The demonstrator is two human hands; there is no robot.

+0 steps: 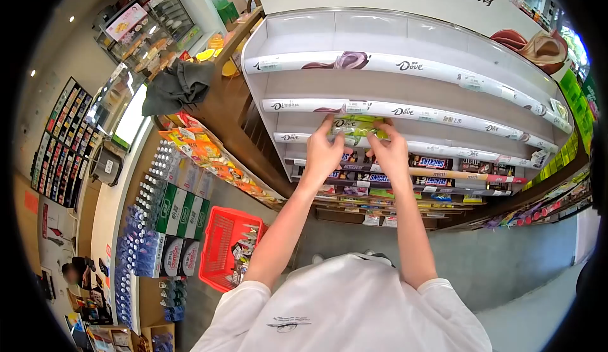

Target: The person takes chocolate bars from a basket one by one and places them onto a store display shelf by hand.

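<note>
Both my hands grip a green Dove chocolate pack (353,126) at the front of a white shelf unit. My left hand (322,150) closes on the pack's left end, its fingers partly behind it. At the right end my right hand (391,151) pinches it with thumb and fingers. The pack is level with the lower Dove-labelled shelf strip (437,150). Whether it rests on that shelf or is held above it, I cannot tell. Below my hands, dark Snickers packs (432,162) line a lower shelf.
A red shopping basket (215,244) holding several small packs stands on the floor to the left. Behind it are stacked drink cartons (179,209) and bottles (142,225) along a counter. Orange snack bags (202,152) hang beside the shelf. A person (82,273) is behind the counter.
</note>
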